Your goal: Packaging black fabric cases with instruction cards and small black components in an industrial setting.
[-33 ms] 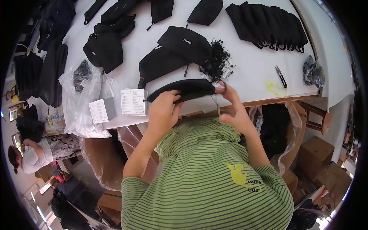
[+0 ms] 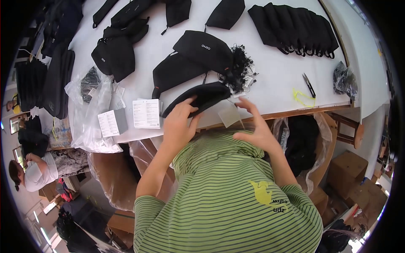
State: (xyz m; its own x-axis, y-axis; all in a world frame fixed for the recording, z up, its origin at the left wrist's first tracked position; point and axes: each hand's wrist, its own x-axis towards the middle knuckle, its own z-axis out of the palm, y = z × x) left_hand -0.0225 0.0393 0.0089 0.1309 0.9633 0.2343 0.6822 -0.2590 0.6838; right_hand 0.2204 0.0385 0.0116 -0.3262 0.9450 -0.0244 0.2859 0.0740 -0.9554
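My left hand (image 2: 181,120) grips a black fabric pouch (image 2: 206,96) near the table's front edge, thumb and fingers closed on its left part. From the pouch's right end hangs a pale tag (image 2: 230,116) on a string. Just right of that tag is my right hand (image 2: 256,128), its fingers and thumb spread with nothing between them. Beyond the held pouch lie two overlapping black pouches (image 2: 202,50). A tangled heap of black cords with small tags (image 2: 240,69) lies beside them.
White printed cards (image 2: 146,114) stand stacked left of my hands, near a clear plastic bag (image 2: 90,114). Black pouches (image 2: 295,29) lie in an overlapping row at the far right. Thread snips (image 2: 309,85) rest by yellow thread. Lined cartons stand below the table edge; another person sits far left.
My right hand has come away from the pouch's right end and moved slightly toward me. The pouch's right end has tilted up, and the hanging tag has turned its flat side into view.
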